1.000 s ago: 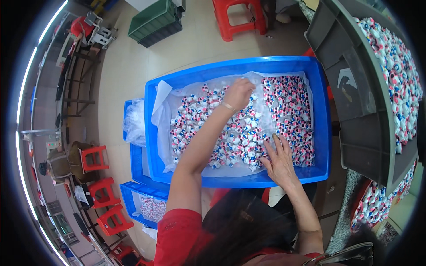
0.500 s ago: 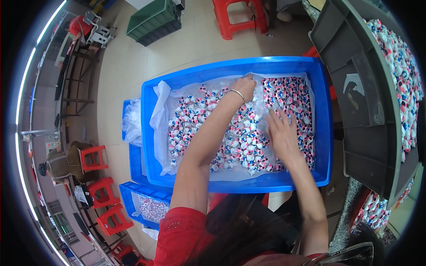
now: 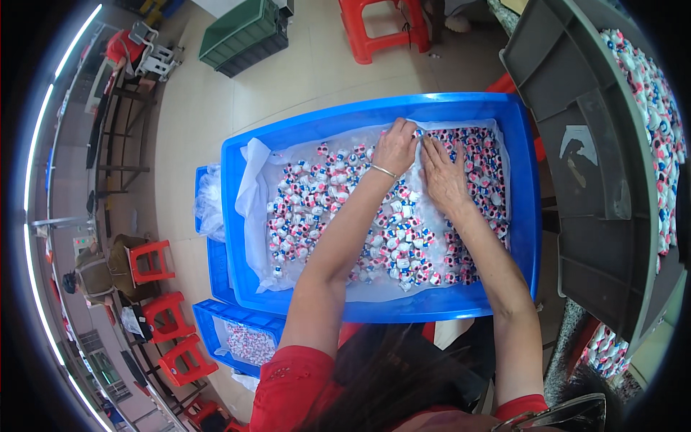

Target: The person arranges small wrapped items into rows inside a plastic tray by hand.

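White tube lights (image 3: 37, 144) glare at the left; the floor (image 3: 194, 108) there is softly bright, and straight edges bend near the dark rim.

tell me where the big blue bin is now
In the head view, the big blue bin sits in the centre, under the left hand and right hand, with a grey crate on its right.

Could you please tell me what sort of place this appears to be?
Probably a factory workshop or packing room: a large blue bin holds a great many small similar pieces, a grey crate on the right holds heaps more, and red stools stand in a row at left.
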The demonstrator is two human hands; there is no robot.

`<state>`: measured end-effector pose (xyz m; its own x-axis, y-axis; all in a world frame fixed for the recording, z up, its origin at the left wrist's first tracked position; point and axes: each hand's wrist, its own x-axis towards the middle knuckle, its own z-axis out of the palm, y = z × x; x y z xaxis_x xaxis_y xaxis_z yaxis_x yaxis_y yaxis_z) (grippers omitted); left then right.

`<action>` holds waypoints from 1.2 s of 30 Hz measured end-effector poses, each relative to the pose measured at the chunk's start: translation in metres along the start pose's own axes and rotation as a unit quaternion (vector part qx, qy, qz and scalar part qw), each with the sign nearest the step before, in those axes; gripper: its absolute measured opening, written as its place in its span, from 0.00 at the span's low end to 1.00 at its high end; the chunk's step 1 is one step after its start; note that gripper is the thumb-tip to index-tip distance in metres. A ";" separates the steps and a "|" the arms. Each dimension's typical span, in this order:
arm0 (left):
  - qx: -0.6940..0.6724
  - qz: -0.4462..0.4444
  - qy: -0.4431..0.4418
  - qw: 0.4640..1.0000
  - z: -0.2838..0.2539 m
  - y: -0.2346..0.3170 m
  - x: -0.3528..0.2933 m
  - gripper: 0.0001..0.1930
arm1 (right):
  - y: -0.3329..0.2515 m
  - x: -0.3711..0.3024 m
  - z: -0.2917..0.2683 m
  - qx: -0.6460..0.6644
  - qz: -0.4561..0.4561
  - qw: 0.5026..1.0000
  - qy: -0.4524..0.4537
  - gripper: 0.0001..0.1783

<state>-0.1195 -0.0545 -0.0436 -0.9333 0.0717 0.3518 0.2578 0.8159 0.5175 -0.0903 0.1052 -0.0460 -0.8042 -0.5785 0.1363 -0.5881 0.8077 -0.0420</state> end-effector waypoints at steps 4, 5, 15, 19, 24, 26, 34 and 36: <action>0.014 -0.018 0.005 1.000 0.013 0.004 -0.006 0.07 | 0.000 0.001 -0.003 0.020 0.004 1.000 0.003 0.28; 0.001 -0.016 0.025 1.000 0.014 0.002 -0.009 0.06 | -0.001 0.002 -0.002 0.022 0.004 1.000 0.004 0.28; -0.017 -0.004 0.136 0.990 -0.008 -0.004 -0.001 0.02 | 0.005 0.021 -0.003 0.064 0.016 0.997 0.035 0.27; 0.105 -0.068 -0.013 0.992 -0.042 -0.020 -0.010 0.06 | -0.004 0.008 -0.014 0.101 0.017 0.993 0.060 0.26; 0.143 -0.052 0.016 0.988 -0.026 -0.011 -0.013 0.11 | -0.011 -0.013 -0.024 0.092 0.009 0.996 0.019 0.24; 0.141 -0.124 0.016 0.982 -0.019 -0.008 -0.013 0.09 | -0.009 -0.016 -0.017 0.099 0.012 0.995 0.024 0.24; 0.096 -0.110 0.099 0.984 -0.009 -0.023 -0.015 0.08 | -0.005 -0.014 -0.015 0.106 0.026 0.994 0.022 0.24; 0.108 -0.070 0.113 0.985 -0.013 -0.024 -0.016 0.08 | -0.004 -0.010 -0.014 0.095 0.003 0.995 0.018 0.24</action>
<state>-0.1081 -0.0827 -0.0518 -0.8702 -0.1597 0.4661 0.0489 0.9133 0.4043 -0.0789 0.1093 -0.0334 -0.8066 -0.5659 0.1706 -0.5911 0.7736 -0.2285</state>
